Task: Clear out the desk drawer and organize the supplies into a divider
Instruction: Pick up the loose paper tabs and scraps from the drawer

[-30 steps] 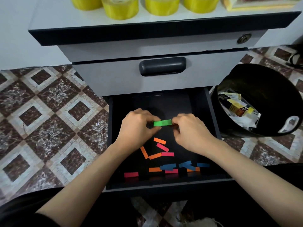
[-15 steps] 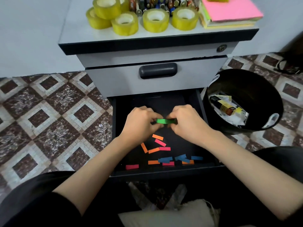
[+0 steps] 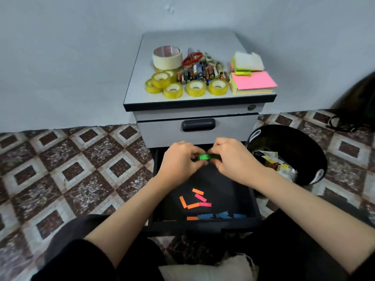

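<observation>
Risk, desk top: the grey pedestal desk (image 3: 199, 47) carries yellow tape rolls (image 3: 195, 88), a heap of batteries (image 3: 199, 73) and neon sticky-note pads (image 3: 253, 80), several close to its front edge. A knock against the cabinet would likely send a roll onto the tiled floor.
Risk, bin: the round black waste bin (image 3: 300, 151) stands just beside the drawer's right wall with its mouth open. A flag flicked sideways could land in the rubbish.
Risk, stack: the small green stack of paper flags (image 3: 209, 156) is thin and probably slick. An uneven pinch could fan it and spill it back into the drawer.
Grip, left hand (image 3: 180, 161): fingers curled, clamped on the stack's left end.
Grip, right hand (image 3: 235, 161): fingers curled, clamped on the stack's right end.
Stack position: held in the air over the drawer's rear, below the closed drawer's handle.
Container, bin: crumpled paper and small yellow-and-black packaging.
Container, open black bottom drawer (image 3: 223, 185): loose orange, pink and blue paper flags (image 3: 197, 199) scattered over the front half, some overlapping.
Container, divider: none in view.
</observation>
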{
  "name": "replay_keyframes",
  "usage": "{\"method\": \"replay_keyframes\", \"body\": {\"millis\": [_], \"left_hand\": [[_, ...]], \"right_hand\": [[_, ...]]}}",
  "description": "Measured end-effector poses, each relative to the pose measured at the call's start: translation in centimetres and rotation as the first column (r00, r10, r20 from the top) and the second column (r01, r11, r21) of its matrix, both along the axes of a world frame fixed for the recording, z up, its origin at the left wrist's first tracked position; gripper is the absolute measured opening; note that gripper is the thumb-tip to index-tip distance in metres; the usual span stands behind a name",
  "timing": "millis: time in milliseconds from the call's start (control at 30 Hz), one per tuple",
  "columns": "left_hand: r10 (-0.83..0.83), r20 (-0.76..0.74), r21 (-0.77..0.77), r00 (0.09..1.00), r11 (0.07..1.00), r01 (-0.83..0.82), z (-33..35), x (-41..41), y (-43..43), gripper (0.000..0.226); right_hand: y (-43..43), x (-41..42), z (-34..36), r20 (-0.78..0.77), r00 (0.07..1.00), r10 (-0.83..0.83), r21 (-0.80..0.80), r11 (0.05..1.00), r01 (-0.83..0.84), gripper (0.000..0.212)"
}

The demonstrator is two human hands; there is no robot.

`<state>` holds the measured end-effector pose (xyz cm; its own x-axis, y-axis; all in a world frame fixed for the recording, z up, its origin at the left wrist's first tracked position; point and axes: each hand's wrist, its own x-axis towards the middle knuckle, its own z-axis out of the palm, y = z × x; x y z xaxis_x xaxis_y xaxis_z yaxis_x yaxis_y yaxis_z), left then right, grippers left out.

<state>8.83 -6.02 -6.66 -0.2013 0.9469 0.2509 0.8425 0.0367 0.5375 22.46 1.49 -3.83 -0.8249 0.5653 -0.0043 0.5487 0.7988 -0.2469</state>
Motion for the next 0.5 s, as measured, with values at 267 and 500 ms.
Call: {"method": "replay_keyframes", "body": {"millis": [267,500], "left_hand": [[-0.002,-0.028,-0.105,1.0,0.995,-0.001,5.0,1.5,2.5,0.027],[-0.039,-0.013,-0.065,0.999,0.997,0.038,8.1,1.9,6.4,0.028]], "right_hand": [[1.3,2.4,4.8,-0.09,0.992,-0.084,0.021,0.996,0.087,0.024],[4.6,3.0,7.5,-0.09,0.977,-0.195,0.054,0.978,0.2,0.025]]}}
